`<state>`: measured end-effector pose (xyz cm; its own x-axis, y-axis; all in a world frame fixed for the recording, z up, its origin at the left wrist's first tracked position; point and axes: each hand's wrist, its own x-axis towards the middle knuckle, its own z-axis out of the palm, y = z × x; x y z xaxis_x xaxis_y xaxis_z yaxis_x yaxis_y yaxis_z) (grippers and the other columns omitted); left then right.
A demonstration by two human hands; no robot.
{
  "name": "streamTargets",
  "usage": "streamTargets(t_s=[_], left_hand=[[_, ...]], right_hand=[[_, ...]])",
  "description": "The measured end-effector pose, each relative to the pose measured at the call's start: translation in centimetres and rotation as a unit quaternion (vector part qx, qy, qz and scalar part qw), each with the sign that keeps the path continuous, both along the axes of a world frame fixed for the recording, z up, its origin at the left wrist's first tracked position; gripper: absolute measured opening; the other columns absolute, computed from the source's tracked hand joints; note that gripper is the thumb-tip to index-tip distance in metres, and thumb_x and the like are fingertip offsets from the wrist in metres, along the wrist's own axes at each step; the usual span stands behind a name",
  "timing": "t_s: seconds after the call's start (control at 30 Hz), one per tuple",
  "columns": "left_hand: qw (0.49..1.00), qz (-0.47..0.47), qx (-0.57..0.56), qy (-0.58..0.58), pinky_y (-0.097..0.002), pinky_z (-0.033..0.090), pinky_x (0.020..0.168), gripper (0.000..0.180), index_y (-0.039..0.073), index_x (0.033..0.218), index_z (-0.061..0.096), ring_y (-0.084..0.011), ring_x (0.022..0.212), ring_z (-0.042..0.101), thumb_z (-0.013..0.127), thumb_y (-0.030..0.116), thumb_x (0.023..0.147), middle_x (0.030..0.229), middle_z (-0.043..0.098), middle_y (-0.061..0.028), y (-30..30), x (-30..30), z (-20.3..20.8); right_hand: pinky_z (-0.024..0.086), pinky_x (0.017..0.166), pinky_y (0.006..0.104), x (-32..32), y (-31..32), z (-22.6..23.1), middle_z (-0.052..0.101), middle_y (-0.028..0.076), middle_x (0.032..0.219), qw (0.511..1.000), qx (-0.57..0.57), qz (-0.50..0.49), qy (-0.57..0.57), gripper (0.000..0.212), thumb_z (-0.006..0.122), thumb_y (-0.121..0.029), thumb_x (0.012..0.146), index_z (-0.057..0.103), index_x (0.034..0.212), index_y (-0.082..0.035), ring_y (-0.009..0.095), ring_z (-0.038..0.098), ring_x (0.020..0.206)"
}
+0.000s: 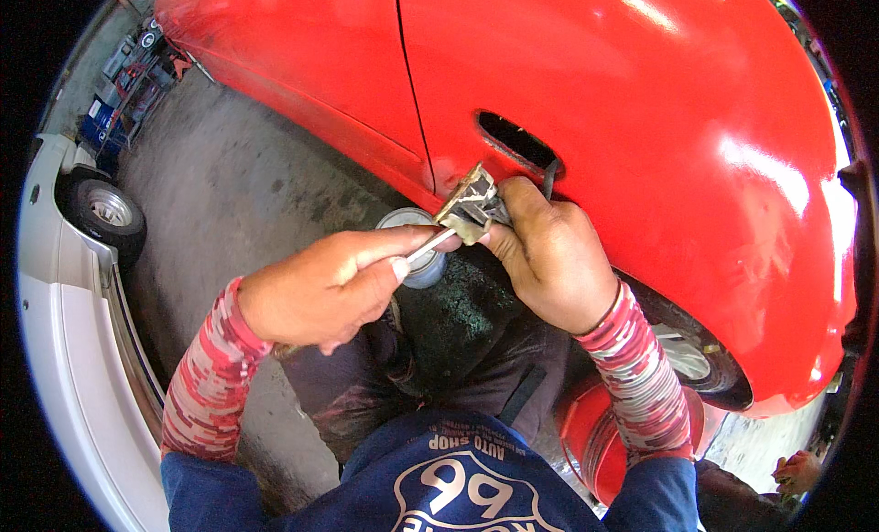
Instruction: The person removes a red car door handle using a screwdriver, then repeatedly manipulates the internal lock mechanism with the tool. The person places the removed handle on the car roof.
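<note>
My right hand [554, 248] is closed on a small light housing [470, 207], a dirty, pale-edged part with a dark inside. A dark strip or cable [549, 178] runs beside those fingers toward an oval hole [517, 140] in the red car's fender [632, 120]. With my left hand [330, 285] I pinch a thin pale rod [430, 245], like a screwdriver shaft. Its tip touches the housing's lower left edge. The rod's other end is hidden in my palm. Both hands are just in front of the fender, below the hole.
A round can [426, 274] stands behind my left fingers. Below the fender are the car's wheel [687, 358] and a red bucket [595, 440] by my right forearm. A white vehicle [73, 331] is at the left. Equipment [114, 115] stands at the far left.
</note>
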<state>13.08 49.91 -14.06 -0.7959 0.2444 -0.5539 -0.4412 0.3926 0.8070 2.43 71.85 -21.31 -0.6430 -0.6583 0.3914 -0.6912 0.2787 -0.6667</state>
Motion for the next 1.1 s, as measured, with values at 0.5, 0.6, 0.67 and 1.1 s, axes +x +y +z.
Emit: streamTargets(t_s=[0.5,0.6,0.67,1.1], left_hand=[[0.99,-0.082,0.079,-0.085,-0.0197,0.04,0.04,0.053,0.011,0.159,0.037,-0.004,0.043,0.043,0.035,0.023,0.108,0.066,0.05,-0.0011,-3.2,-2.9,-0.5],[0.985,-0.105,0.088,-0.106,-0.0196,0.039,0.04,0.053,0.01,0.159,0.038,-0.004,0.042,0.042,0.036,0.023,0.108,0.065,0.05,-0.0009,-3.7,-3.7,-0.6],[0.981,-0.111,0.097,-0.124,-0.0198,0.039,0.039,0.053,0.01,0.158,0.038,-0.004,0.043,0.042,0.038,0.024,0.108,0.064,0.049,-0.0007,-3.9,-4.2,-0.7],[0.974,-0.164,0.074,-0.138,-0.0229,0.038,0.042,0.055,0.006,0.157,0.039,-0.0044,0.048,0.043,0.045,0.029,0.108,0.07,0.051,0.0002,-4.6,-5.9,0.4]], right_hand=[[0.047,0.061,0.0468,-0.5,0.8,0.2,0.056,0.024,0.074,0.998,0.007,0.059,-0.035,0.025,0.07,-0.014,0.094,0.053,0.102,0.002,0.047,0.063,0.073],[0.047,0.061,0.0459,-0.7,1.1,0.4,0.055,0.024,0.075,0.996,0.037,0.063,-0.052,0.026,0.071,-0.016,0.094,0.053,0.102,0.002,0.047,0.062,0.073],[0.047,0.062,0.0455,-0.8,1.3,0.6,0.055,0.024,0.076,0.994,0.038,0.074,-0.064,0.027,0.072,-0.016,0.094,0.053,0.102,0.001,0.047,0.061,0.073],[0.048,0.064,0.0431,-1.6,1.6,1.2,0.056,0.021,0.077,0.989,0.023,0.123,-0.074,0.028,0.072,-0.016,0.094,0.055,0.107,0.002,0.046,0.061,0.073]])
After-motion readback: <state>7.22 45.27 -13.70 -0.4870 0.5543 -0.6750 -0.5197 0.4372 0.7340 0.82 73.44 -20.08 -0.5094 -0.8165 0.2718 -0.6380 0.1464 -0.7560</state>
